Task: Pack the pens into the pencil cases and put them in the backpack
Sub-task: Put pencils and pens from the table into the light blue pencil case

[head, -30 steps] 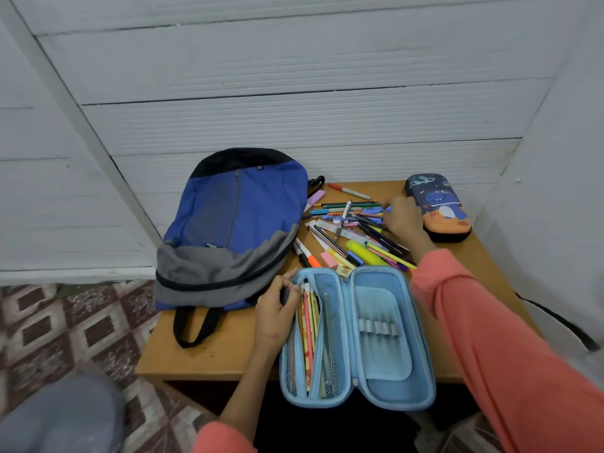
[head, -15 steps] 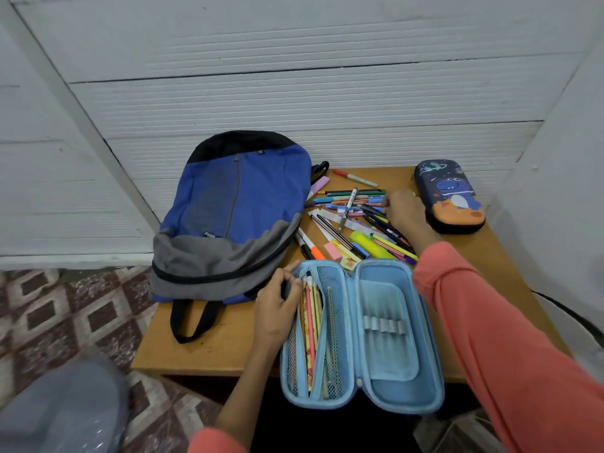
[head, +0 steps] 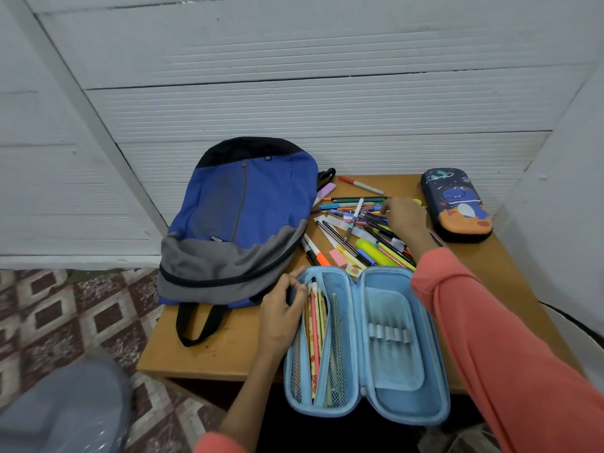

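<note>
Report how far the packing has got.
Done: some pencils sit in the mesh pocket of the open blue case. In hand: left hand grips that case, right hand reaches into the loose pens. Left: most pens, the closed dinosaur case, both cases into the backpack.

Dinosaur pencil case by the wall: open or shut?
Shut. The dinosaur pencil case lies flat with its printed lid up and no inside showing; the blue pencil case lies spread open.

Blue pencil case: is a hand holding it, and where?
Yes. The left hand grips the blue pencil case at the far left corner of its rim.
</note>
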The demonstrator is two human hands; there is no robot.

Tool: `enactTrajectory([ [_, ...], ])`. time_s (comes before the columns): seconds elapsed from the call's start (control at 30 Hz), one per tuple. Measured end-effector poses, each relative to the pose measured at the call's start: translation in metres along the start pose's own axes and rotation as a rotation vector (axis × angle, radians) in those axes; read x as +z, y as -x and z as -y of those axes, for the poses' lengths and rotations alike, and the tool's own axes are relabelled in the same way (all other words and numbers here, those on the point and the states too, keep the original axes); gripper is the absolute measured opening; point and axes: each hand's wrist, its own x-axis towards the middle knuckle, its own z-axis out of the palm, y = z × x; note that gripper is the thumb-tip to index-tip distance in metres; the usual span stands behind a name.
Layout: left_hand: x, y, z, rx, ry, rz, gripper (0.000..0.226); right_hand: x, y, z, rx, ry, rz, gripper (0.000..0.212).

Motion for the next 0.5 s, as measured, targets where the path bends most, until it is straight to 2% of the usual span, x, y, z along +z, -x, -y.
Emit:
enactTrajectory([
  [0.2,0.0002,-0.0009,0.0027,0.005,0.002,0.009,0.022,0.0031,-0.0043,0.0043,0.013,0.076,0.016,0.025],
  [0.5,0.0005,-0.0002,0.0016,-0.002,0.009,0.010,0.021,0.0082,-0.0013,-0.0019,-0.073,0.066,0.001,0.023],
])
